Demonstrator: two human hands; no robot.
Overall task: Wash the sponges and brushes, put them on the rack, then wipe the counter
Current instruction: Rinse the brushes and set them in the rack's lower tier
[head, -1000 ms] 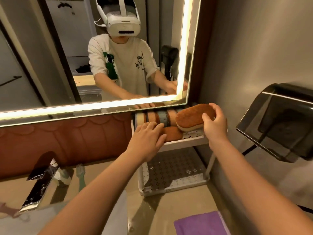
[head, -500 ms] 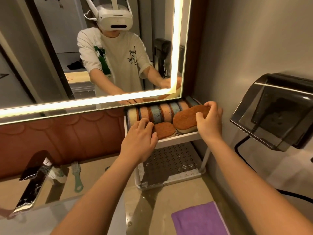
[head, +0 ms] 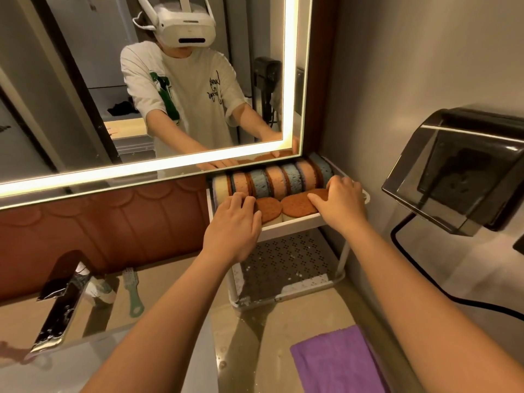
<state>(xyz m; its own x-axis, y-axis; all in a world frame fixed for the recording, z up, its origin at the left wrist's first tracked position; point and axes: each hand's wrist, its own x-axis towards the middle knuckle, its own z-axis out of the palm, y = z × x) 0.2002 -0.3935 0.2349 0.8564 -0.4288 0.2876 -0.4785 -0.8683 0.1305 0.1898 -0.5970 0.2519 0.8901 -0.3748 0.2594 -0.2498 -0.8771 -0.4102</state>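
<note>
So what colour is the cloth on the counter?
The cloth is plain purple, seen best at the bottom right of the head view.

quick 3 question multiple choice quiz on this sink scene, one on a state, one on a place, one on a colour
1. How do the brown-topped sponges lie?
A. flat, side by side on the rack's top shelf
B. stacked on the lower shelf
C. floating in the basin

2. Where is the green brush?
A. on the rack's top shelf
B. on the counter beside the tap
C. hanging from the mirror

3. What colour is the cloth on the counter?
A. yellow
B. white
C. purple

Answers:
1. A, both show their brown faces upward in front of the upright row.
2. B, it lies flat on the counter just right of the tap.
3. C, it is plainly purple at the lower right.
</note>
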